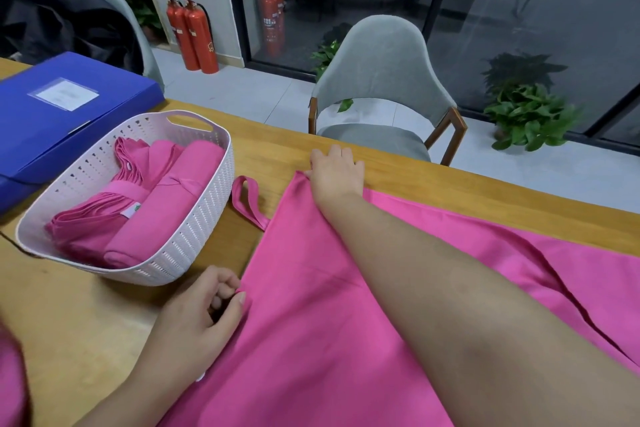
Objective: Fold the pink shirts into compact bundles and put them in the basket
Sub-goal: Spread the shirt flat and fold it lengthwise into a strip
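Observation:
A large pink shirt (311, 305) lies spread over the wooden table (86, 322), covering its right half. My left hand (204, 312) pinches the shirt's near left edge between thumb and curled fingers. My right hand (334, 172) reaches across to the far left corner and grips it near the table's far edge. A pink strap loop (247, 201) sticks out from the shirt toward the basket. The white perforated basket (204, 215) stands to the left and holds two folded pink bundles (145, 204) side by side.
A blue folder box (59, 114) lies behind the basket at the far left. A grey chair (381, 80) stands beyond the table's far edge, another with a dark jacket at the back left. Red fire extinguishers and potted plants stand on the floor.

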### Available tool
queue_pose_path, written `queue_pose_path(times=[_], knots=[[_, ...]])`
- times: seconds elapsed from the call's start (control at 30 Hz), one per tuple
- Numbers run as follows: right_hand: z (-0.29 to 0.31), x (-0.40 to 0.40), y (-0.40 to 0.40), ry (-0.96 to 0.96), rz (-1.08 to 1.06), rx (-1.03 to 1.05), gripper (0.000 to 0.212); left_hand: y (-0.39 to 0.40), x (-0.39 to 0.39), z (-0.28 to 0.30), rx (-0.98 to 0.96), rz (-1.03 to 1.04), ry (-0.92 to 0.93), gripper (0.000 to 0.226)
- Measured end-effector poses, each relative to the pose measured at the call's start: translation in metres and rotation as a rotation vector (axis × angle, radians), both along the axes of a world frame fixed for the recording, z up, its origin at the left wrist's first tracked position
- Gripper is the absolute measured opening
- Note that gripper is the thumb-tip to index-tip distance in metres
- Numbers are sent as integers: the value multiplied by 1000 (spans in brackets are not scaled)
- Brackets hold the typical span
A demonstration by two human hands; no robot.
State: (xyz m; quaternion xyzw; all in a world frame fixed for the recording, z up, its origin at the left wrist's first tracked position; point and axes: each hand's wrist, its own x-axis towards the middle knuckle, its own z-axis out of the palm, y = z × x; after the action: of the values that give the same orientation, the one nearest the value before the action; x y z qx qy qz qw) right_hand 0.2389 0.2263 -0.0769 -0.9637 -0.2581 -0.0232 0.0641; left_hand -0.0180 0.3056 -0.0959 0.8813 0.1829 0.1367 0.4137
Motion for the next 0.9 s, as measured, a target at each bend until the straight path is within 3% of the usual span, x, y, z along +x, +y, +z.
queue_pose_path(times=[0.07, 0.17, 0.3, 0.37, 0.47, 0.63, 0.73, 0.8, 0.9], knots=[[3, -7, -2, -135, 56, 65, 18, 0, -1, -1, 30, 3, 14, 29], [16, -39, -14, 3, 155, 329, 15, 1, 2, -1, 64, -29, 24, 33], [18, -130, -75, 107, 235, 515, 18, 6, 4, 0, 191, -113, 22, 13], [7, -180, -124, 101, 243, 475, 18, 7, 4, -4, 216, -137, 5, 27], [-11, -236, -194, 32, 241, 357, 18, 8, 8, -8, 267, -138, 6, 23], [-11, -305, -267, 10, 136, 254, 38, 6, 8, 3, 322, -216, 103, 29], [-11, -338, -276, 13, 48, 167, 45, -4, 4, 8, 523, -270, 228, 37], [-8, -353, -275, 16, -54, 136, 38, -12, 0, 9, 580, -302, 303, 43], [-9, -357, -271, 92, -186, 47, 19, -14, -3, -1, 474, -291, 349, 50]])
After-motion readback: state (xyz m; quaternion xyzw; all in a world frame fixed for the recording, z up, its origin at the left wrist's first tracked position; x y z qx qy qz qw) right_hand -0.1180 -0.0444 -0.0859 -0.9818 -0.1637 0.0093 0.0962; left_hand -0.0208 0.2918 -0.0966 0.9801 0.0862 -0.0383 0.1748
